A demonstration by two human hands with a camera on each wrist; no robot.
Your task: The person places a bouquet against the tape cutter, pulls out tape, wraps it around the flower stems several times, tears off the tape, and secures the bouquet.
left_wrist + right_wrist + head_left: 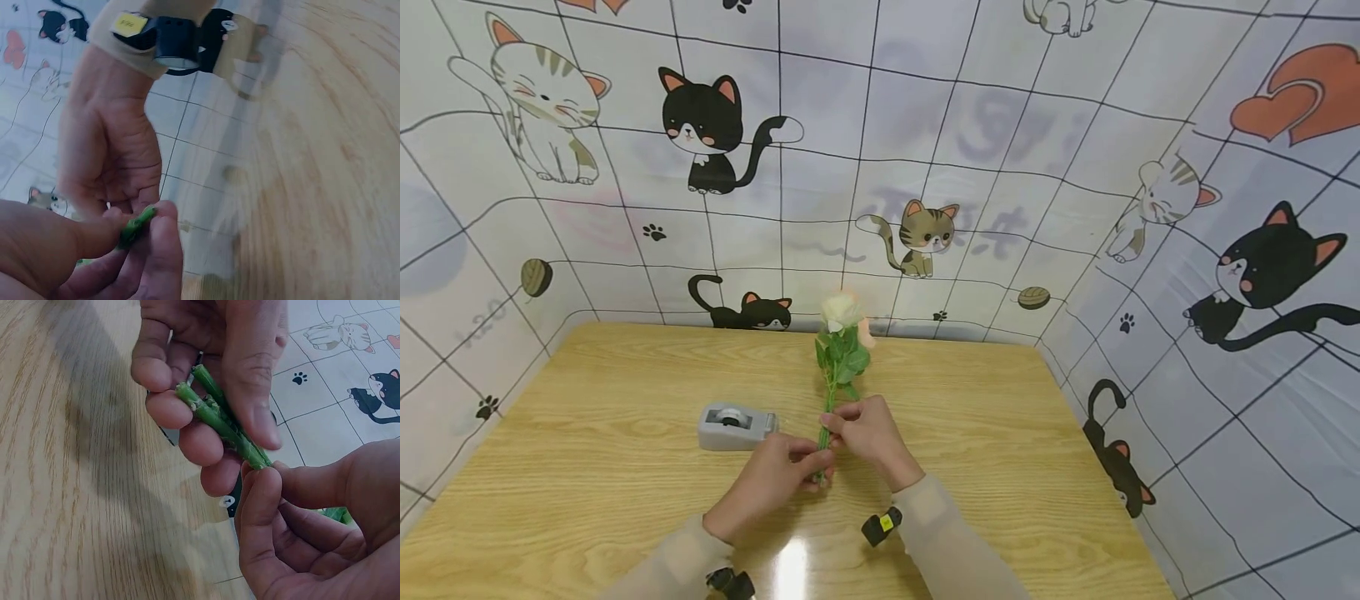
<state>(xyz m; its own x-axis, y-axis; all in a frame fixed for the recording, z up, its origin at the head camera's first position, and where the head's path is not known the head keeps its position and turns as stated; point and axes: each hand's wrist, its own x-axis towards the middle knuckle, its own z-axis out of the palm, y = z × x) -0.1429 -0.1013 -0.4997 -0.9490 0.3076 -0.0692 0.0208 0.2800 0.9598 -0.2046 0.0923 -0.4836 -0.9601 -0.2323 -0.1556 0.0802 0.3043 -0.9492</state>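
Left grip and right grip both pinch the flower stems, just right of the tape dispenser. I'd even up those stem ends, pinching gently so nothing twists.

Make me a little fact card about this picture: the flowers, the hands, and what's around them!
blooms: a white flower and a partly hidden peach flower
stems: green, bunched together, ends showing
left hand: holds the stems near their ends
right hand: pinches them closer to the blooms
table: wood-grained, with a grey tape dispenser on it
wall covering: white, black lines, cartoon cats
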